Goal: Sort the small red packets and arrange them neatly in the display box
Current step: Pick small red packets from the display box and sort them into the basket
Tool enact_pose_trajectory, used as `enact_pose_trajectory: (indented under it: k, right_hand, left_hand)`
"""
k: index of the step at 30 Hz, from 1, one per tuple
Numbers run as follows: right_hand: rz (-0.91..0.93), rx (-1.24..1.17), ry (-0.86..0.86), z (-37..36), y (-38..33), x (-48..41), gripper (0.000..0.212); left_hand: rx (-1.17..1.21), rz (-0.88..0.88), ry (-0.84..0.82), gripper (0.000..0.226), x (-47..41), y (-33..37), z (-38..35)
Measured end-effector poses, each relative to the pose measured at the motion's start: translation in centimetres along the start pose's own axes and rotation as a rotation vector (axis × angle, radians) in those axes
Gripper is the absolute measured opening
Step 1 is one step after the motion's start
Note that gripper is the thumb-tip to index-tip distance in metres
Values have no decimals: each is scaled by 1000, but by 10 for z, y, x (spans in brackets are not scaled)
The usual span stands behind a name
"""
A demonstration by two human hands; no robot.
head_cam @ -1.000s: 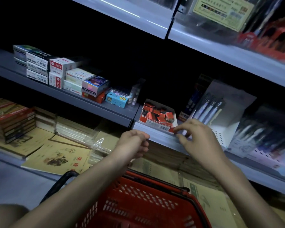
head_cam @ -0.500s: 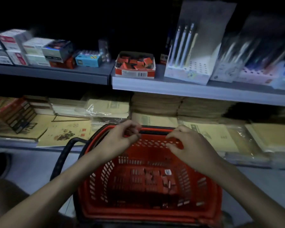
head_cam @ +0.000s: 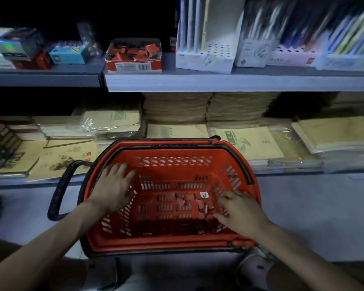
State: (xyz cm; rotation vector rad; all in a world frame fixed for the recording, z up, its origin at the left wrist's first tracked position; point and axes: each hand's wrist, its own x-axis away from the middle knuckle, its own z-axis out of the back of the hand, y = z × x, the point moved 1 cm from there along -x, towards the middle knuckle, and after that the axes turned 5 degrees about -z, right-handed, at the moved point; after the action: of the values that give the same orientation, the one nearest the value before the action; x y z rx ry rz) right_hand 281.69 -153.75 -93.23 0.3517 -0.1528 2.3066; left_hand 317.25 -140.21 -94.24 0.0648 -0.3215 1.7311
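Spanning the whole view, a grey upper shelf (head_cam: 219, 82) carries boxed stationery, and below it a lower shelf holds stacks of tan notebooks (head_cam: 177, 106), some wrapped in clear plastic. In front of these shelves sits a red basket (head_cam: 172, 144) with a perforated wall and a black handle (head_cam: 59, 190) looping out to its left. On the upper shelf, white pen stands (head_cam: 204, 57) rise at the centre and right, though the ones far right are blurred. Just left of them stands the display box (head_cam: 133, 67), red and white with a barcode label on its front. It is open at the top and holds a loose jumble of small red packets (head_cam: 139, 52) lying at mixed angles. A blue box (head_cam: 68, 55) stands further left, apart from it.

Both bare forearms reach into the basket. The left grip (head_cam: 114, 190) lies flat with its fingers spread and straight against the basket's left inner wall, holding nothing. The right grip (head_cam: 240, 211) is low at the basket's right side, fingers bent down onto the pile of red packets (head_cam: 198, 203) on the basket floor. I cannot tell whether it has hold of one. One white-tagged packet (head_cam: 204, 194) lies at the far edge of that pile.
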Motion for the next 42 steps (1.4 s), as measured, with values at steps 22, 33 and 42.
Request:
enact_pose_trajectory:
  k: [22,33,42]
  right_hand:
    - [60,108,-213,-78,10,97,65]
    - [-81,7,-323,-130,-15,-27,104]
    - [-261,-140,-257,-206,-46,-54,111]
  left_hand:
    - [-131,22,304,105,21,45,27]
    - [25,-115,426,58,15,33,32]
    - [31,-113,460,53,8,37,32]
